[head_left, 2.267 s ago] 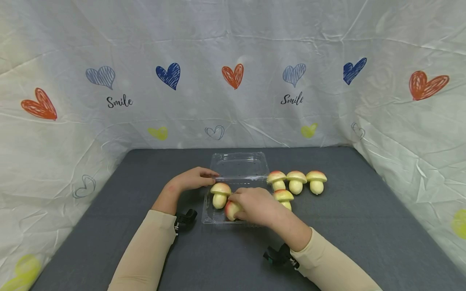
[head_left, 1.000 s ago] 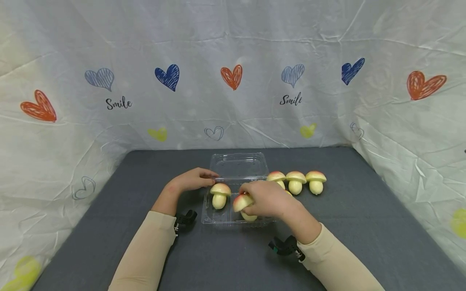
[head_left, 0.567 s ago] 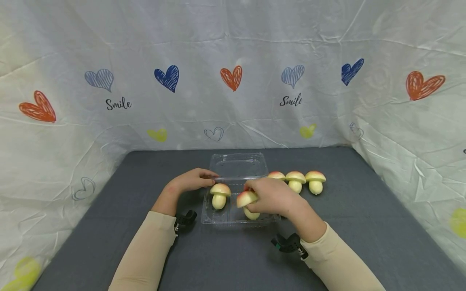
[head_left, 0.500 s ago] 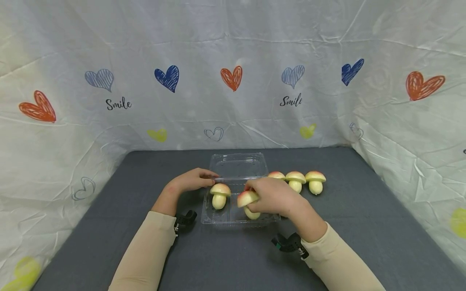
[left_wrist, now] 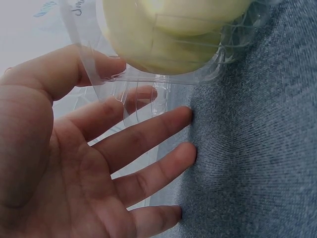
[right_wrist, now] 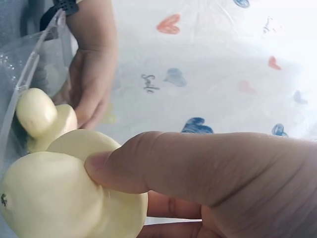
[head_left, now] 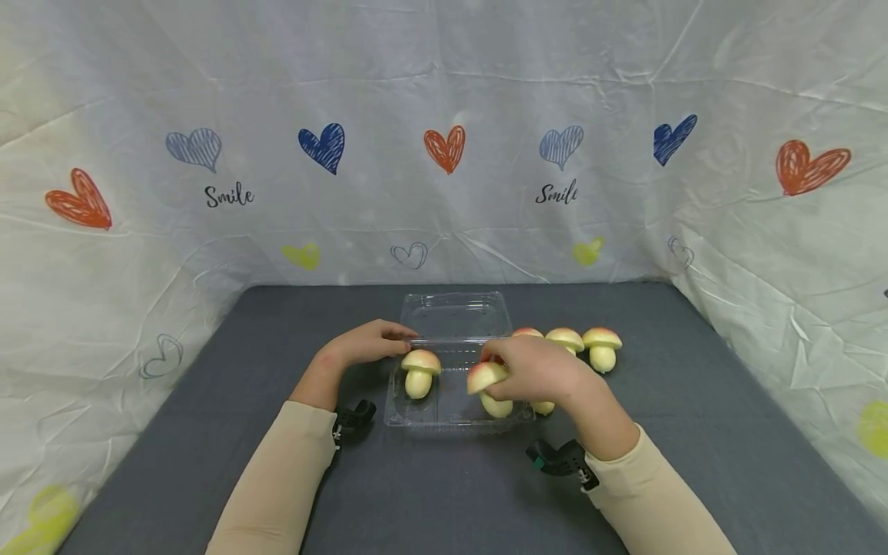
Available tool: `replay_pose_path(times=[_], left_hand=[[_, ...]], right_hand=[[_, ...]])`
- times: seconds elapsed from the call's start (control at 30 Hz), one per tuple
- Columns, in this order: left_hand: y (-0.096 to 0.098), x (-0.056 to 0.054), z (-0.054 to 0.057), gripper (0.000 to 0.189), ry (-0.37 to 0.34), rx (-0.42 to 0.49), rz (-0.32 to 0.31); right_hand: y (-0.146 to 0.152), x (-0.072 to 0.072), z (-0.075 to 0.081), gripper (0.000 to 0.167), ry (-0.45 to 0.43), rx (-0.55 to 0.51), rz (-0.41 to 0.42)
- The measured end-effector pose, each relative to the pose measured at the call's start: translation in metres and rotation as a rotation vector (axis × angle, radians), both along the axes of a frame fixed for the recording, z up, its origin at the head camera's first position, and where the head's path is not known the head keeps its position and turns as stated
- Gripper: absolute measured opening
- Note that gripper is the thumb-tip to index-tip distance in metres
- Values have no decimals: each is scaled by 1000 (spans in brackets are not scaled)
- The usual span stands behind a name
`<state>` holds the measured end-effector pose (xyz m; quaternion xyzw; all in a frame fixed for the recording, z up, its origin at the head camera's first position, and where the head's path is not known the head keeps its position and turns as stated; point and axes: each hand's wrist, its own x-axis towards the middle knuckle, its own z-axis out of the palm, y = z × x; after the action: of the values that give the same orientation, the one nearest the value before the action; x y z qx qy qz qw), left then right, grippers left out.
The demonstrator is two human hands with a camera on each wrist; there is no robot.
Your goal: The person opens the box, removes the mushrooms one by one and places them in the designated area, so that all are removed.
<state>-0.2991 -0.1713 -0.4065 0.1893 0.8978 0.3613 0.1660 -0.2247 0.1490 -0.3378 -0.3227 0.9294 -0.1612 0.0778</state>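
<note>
In the head view, a clear plastic clamshell box lies open on the table, lid tipped back. One toy mushroom, with a red-tinted cap and pale stem, stands in its left part. My left hand is at the box's back left corner. Its fingers are spread and fairly straight in the left wrist view, thumb tip against the clear wall. My right hand holds a second toy mushroom, tilted, over the right part of the box. The thumb presses its stem side in the right wrist view.
More toy mushrooms stand right of the box: one at the far right, another beside it, a third partly hidden. A further mushroom's stem shows below my right hand. Behind the dark table hangs a white heart-print sheet.
My right hand has carried its mushroom rightward from beside the standing one to the box's right part, turning it more upright. My left hand and the box have stayed put.
</note>
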Motion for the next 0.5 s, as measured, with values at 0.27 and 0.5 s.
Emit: replay_pose_path(times=[0.27,0.5], left_hand=[[0,-1,-1,46,3,-7,-1],[1,-1,-1,47,-6,-4,5]], right_hand=[[13,0,9,30,8,-5,2],[25,1,16,27,1,-20,-37]])
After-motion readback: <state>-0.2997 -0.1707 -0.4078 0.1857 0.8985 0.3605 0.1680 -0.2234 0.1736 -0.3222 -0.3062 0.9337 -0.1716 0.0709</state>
